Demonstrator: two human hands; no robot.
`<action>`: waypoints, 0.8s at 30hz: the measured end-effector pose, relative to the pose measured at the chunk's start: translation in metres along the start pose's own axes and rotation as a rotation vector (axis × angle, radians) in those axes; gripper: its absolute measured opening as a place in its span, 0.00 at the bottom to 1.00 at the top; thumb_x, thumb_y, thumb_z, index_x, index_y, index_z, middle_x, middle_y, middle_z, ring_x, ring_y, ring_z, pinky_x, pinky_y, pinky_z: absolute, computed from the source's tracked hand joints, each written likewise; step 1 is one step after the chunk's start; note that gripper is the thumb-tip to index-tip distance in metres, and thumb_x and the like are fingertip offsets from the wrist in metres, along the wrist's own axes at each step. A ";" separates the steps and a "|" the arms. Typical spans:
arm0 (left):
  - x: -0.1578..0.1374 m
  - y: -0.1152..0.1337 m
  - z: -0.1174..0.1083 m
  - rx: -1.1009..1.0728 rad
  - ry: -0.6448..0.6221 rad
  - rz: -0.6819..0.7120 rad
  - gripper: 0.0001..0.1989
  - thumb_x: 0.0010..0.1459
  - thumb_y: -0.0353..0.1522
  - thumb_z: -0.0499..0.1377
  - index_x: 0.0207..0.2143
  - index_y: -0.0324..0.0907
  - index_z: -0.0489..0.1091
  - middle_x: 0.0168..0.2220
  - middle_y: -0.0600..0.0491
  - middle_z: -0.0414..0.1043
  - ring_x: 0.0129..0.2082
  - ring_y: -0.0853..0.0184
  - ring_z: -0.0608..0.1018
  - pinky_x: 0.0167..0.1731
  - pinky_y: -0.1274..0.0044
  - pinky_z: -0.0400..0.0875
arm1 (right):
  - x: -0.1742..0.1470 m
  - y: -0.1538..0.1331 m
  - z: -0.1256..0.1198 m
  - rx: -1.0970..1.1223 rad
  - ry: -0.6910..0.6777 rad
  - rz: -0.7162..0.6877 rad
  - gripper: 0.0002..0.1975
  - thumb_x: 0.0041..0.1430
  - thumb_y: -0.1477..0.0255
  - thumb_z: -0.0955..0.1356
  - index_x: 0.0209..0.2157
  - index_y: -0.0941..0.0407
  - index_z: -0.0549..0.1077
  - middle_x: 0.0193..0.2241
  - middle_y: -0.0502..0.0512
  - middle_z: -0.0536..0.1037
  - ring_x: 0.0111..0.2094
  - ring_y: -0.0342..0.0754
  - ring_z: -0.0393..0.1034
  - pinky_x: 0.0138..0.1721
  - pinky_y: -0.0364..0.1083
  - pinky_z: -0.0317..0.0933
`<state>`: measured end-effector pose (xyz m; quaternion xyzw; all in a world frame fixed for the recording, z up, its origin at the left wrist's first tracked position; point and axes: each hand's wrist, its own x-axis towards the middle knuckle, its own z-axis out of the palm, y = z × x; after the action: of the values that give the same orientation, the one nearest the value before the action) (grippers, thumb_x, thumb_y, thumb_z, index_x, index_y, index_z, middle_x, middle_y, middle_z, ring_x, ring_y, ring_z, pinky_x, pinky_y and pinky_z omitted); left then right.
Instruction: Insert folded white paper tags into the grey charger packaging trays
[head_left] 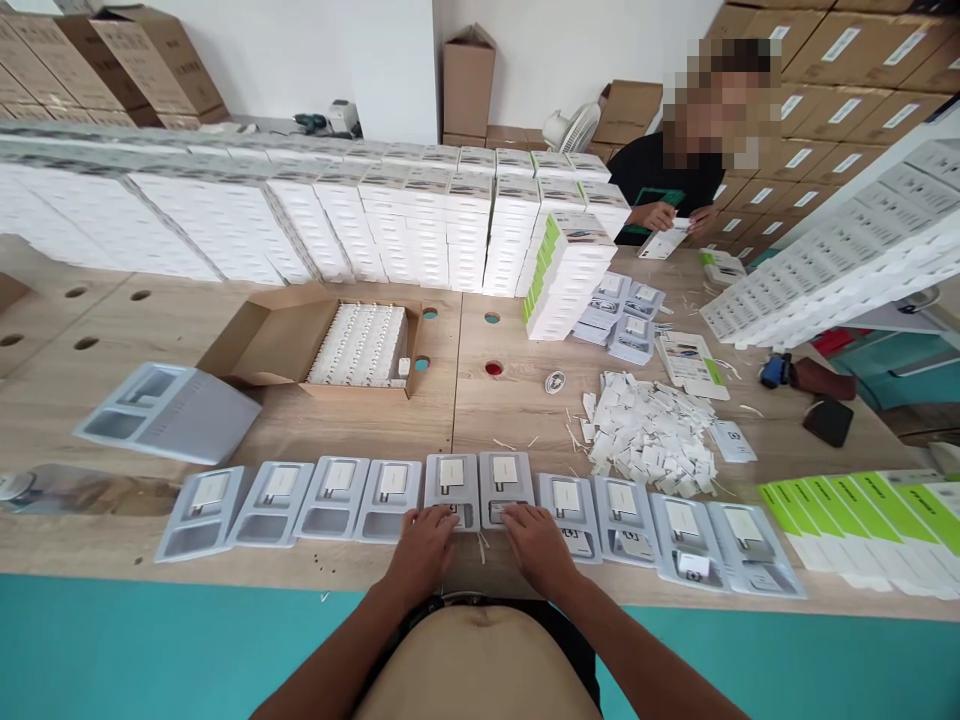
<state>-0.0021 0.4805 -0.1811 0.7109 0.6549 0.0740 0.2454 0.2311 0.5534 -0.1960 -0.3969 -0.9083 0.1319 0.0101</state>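
A row of grey plastic trays lies along the table's front edge, each with a white charger in its upper compartment. My left hand [424, 548] is over the lower compartment of one middle tray [432, 475], its bent fingers on a small printed card [453, 508]. My right hand [538, 545] does the same at the neighbouring tray [526, 475], fingertips on another small card [504, 517]. The fingers partly cover both cards. To the right, trays hold white cards [634, 542] in their lower compartments; the lower compartments to the left hold nothing visible.
Ahead lie a pile of white cards [652, 435], an open carton of chargers [360, 345] and stacked trays [187, 415]. Green-and-white boxes [862, 520] are at right. A wall of white boxes [405, 225] spans the back. A co-worker [667, 190] holds a box opposite.
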 end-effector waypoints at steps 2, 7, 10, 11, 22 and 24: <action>0.000 0.000 -0.001 0.007 -0.014 0.005 0.20 0.57 0.29 0.54 0.53 0.48 0.64 0.56 0.47 0.66 0.56 0.59 0.67 0.54 0.62 0.53 | 0.000 0.000 0.005 -0.011 -0.032 -0.024 0.16 0.63 0.75 0.63 0.51 0.55 0.71 0.53 0.58 0.72 0.52 0.52 0.64 0.53 0.50 0.50; 0.006 0.002 0.002 0.079 -0.095 0.020 0.18 0.55 0.28 0.55 0.50 0.43 0.67 0.53 0.44 0.68 0.54 0.56 0.68 0.54 0.60 0.53 | 0.009 -0.007 0.004 -0.051 -0.061 0.036 0.15 0.60 0.74 0.65 0.49 0.54 0.71 0.52 0.59 0.72 0.51 0.55 0.64 0.55 0.53 0.47; 0.008 0.002 0.004 0.092 -0.086 0.031 0.18 0.55 0.28 0.55 0.50 0.41 0.66 0.52 0.42 0.68 0.54 0.54 0.67 0.54 0.58 0.52 | 0.016 -0.010 -0.003 -0.042 -0.088 0.043 0.13 0.57 0.75 0.66 0.45 0.54 0.73 0.47 0.58 0.75 0.49 0.55 0.65 0.54 0.54 0.48; 0.008 0.002 0.004 0.095 -0.082 0.036 0.17 0.55 0.28 0.55 0.49 0.41 0.67 0.52 0.42 0.68 0.53 0.54 0.68 0.54 0.58 0.52 | 0.017 -0.010 -0.004 -0.031 -0.092 0.041 0.12 0.57 0.76 0.66 0.43 0.54 0.74 0.45 0.58 0.75 0.48 0.55 0.66 0.54 0.54 0.48; 0.003 -0.003 0.015 0.132 0.035 0.017 0.09 0.60 0.30 0.54 0.43 0.42 0.68 0.46 0.48 0.69 0.49 0.59 0.69 0.52 0.64 0.55 | 0.002 -0.004 0.013 0.140 -0.007 0.043 0.20 0.57 0.81 0.62 0.50 0.56 0.74 0.53 0.57 0.73 0.54 0.53 0.64 0.56 0.49 0.54; 0.004 -0.003 0.016 0.125 0.035 0.032 0.09 0.60 0.29 0.53 0.42 0.42 0.68 0.44 0.48 0.70 0.48 0.59 0.69 0.52 0.64 0.55 | 0.001 -0.005 0.015 0.119 -0.007 0.019 0.20 0.58 0.80 0.63 0.50 0.56 0.74 0.54 0.56 0.73 0.55 0.53 0.63 0.60 0.50 0.51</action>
<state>0.0025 0.4801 -0.1974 0.7339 0.6509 0.0492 0.1876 0.2252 0.5476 -0.2093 -0.4035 -0.8952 0.1872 0.0292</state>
